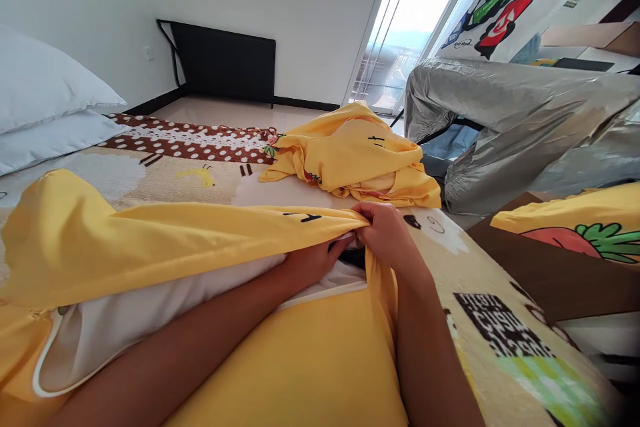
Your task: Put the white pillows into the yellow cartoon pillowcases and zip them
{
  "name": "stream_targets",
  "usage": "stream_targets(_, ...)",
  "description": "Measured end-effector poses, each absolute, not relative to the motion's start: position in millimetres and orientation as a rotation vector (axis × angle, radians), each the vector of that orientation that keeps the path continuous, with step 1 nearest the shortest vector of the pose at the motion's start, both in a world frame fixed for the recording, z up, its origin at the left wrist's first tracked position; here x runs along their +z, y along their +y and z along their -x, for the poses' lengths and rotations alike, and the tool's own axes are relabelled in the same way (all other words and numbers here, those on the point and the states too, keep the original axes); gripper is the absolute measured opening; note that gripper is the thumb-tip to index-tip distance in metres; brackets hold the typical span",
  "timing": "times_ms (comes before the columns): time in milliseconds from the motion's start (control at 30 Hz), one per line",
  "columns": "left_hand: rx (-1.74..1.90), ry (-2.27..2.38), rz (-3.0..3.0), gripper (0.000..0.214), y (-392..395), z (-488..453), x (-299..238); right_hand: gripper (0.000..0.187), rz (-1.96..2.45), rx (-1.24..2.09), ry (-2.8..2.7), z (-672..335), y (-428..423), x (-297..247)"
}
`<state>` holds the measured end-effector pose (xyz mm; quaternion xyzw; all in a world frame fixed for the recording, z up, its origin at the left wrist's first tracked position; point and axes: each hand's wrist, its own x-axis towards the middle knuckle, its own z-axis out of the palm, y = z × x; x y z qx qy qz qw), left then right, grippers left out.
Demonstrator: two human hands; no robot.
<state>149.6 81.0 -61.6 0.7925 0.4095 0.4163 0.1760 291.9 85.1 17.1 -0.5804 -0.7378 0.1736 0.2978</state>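
A yellow pillowcase [295,367] with a white-edged opening stretches across the foreground. Its upper layer is lifted, and white fabric [165,310] shows inside; whether that is lining or a pillow I cannot tell. My left hand [315,261] reaches into the opening, its thumb bent against the curled fingers near the far right corner. What lies in its grip is hidden. From outside, my right hand [385,233] is closed on the same corner, pinching the yellow cloth beside small black lettering. Just beyond my hands, another crumpled yellow cloth [345,153] rests on the bed.
A patterned beige blanket [435,260] covers the bed, with white pillows [45,93] at left. To the right stand a brown box [530,273] under carrot-print yellow fabric [595,223], a silver-covered bulky object [540,100] and a printed white bag [540,7]. A black panel [225,63] leans by the wall.
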Motion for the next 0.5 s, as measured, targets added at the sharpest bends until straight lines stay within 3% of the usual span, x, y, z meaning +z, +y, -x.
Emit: stream_targets(500,0.885,1.129,-2.371,0.042,81,-154,-48,0.026,1.588,0.367,-1.957,-289,85,18)
